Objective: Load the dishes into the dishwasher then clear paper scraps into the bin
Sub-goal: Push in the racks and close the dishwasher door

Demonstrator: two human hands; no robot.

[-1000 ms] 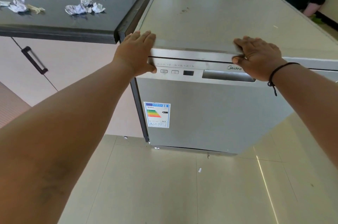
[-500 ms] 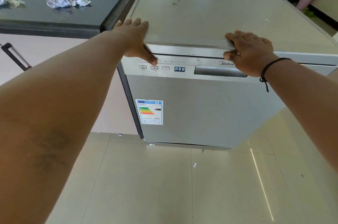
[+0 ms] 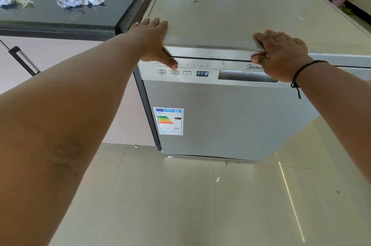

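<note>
Straight ahead stands the dishwasher [image 3: 230, 117], door closed; the paper scraps [image 3: 70, 0] lie on the counter [image 3: 60, 26] to its left. Nearest them, the left hand [image 3: 154, 41] rests flat-fingered on the top, thumb at a button [image 3: 174, 72]; the right hand [image 3: 281, 57] grips the front lip.

The dishwasher [image 3: 230, 117] stands shut at centre, its display [image 3: 202, 73] lit. The left hand [image 3: 154, 41] lies flat on its top edge, thumb on a button [image 3: 174, 72]. The right hand [image 3: 281, 55] grips the edge at 2 o'clock. Paper scraps [image 3: 70, 0] litter the counter [image 3: 60, 14] at 10 o'clock.
</note>
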